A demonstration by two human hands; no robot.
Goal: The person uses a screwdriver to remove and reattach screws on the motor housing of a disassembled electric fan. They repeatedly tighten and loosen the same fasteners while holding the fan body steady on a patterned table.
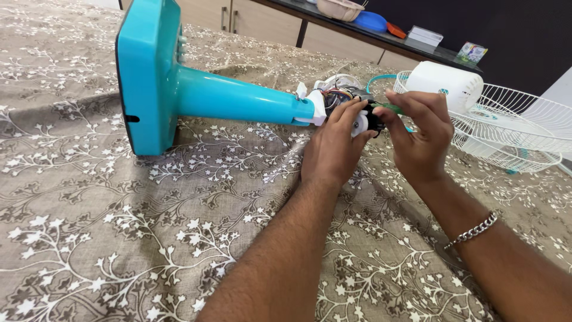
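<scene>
A teal plastic fan stand lies on its side on the brown flowery cloth surface. Its white wire cage and white motor cover are already off and lie nearby. The left hand grips the bare fan motor. The right hand pinches a thin green tool against it. Nothing is back together.

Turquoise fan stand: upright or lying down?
Lying down: the turquoise fan stand rests sideways on the patterned cloth, its square base on edge.

Floral brown bedspread under teal fan stand, white grille
</scene>
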